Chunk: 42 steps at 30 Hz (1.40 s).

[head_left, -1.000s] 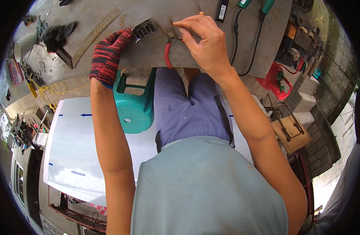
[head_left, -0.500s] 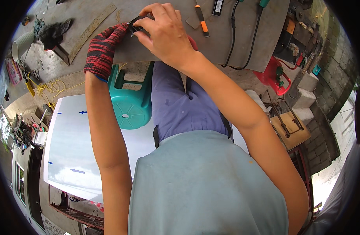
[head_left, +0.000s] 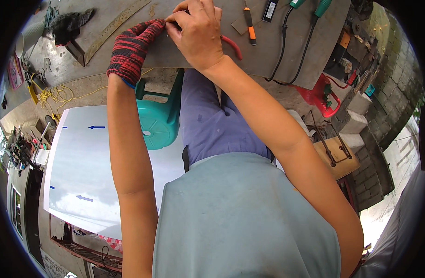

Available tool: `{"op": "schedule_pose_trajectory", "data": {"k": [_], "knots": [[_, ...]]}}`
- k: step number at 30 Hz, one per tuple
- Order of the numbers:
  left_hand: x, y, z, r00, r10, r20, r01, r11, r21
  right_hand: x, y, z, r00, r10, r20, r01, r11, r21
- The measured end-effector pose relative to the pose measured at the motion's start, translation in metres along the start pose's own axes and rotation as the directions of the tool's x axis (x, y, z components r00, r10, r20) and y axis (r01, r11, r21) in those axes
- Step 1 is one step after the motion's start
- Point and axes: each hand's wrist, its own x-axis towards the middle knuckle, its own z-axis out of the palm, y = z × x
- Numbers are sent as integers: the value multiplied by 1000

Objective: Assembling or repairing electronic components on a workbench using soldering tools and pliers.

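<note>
**A:** So what are the hands doing here? I'm squinting at the top edge lol.

**B:** They're meeting at the fingertips over the worktop (head_left: 255, 59). The left hand (head_left: 137, 46) is wearing a red-and-black striped glove and pinching narrow on the small metal piece. The bare right hand (head_left: 197, 36) is coming in from the other side, thumb and index almost together.

**A:** Where's the metal piece though?

**B:** It's sitting right where the two hands are meeting, but the fingers are covering nearly all of it. Half a second ago more of its dark edge is showing by the glove. I can't tell whether the right hand is actually gripping it or just touching.

**A:** And the red thing by the wrist?

**B:** That's a handle of the pliers (head_left: 232, 47), poking out from behind the right hand. Further right, an orange-and-black tool (head_left: 251, 28) is lying with its shaft partly over a thin flat plate (head_left: 239, 26). Next to that there's a black box (head_left: 270, 11) with a white label, then two green-ended black cables (head_left: 307, 46) are curving down the worktop.

**A:** Left side?

**B:** A worn ruler (head_left: 114, 31) is lying at a slant near the glove, and a dark bundle of cloth (head_left: 66, 27) is resting beyond it. Below the worktop edge, a teal stool (head_left: 160, 127) is showing between the left forearm and the person's trousers (head_left: 212, 125).
</note>
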Motion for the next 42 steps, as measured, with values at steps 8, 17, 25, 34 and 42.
{"op": "schedule_pose_trajectory", "data": {"k": [8, 17, 25, 34, 42], "knots": [[-2, 1, -2, 1000, 1, 15, -1, 1000, -28, 0, 1, 3, 999, -14, -40, 14, 1000, -8], [2, 0, -2, 1000, 3, 19, -3, 1000, -1, 14, -13, -21, 995, 62, 79, -68, 995, 67], [3, 4, -1, 1000, -31, 2, 31, 997, 69, 15, -3, -60, 996, 79, 30, -81, 995, 65], [14, -11, -8, 1000, -5, 27, 5, 1000, 20, -7, 34, -96, 987, 129, -99, -127, 991, 33], [20, -21, -6, 1000, -15, -7, 15, 998, -55, -15, 37, -124, 977, 199, -77, -195, 979, 56]]}}
